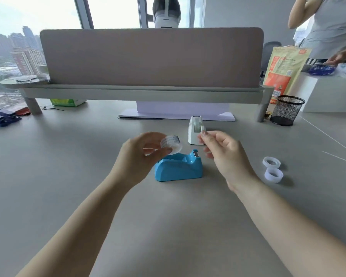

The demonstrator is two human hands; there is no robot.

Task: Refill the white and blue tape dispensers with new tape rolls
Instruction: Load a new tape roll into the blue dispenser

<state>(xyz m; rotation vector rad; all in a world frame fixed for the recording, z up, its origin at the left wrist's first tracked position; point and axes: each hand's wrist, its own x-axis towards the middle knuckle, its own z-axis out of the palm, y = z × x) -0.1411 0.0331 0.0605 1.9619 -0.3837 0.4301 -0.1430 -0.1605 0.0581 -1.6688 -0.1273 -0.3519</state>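
The left hand (140,150) holds a clear tape roll (171,144) pinched between thumb and fingers, raised just above the blue dispenser (178,167), which stands near the middle of the tabletop (68,166). The right hand (222,150) is beside it with thumb and forefinger nipped together, as if drawing the tape's free end, though motion blur hides whether any strip runs between the hands. The white dispenser (196,130) stands just behind, toward the far edge, and two spare rolls (272,168) lie touching each other well off toward the right edge. The likeliest trouble is the loose end: clear tape is hard to see, and if the pinch slackens it could snap back onto the roll or fold on itself and stick. Pulling at a slant might split the strip or let it catch on the fingers. The roll is held lightly by its rim, so a firm tug could twist it free and drop it onto the blue dispenser. Seated the wrong way round, it would feed with the sticky face away from the cutter.
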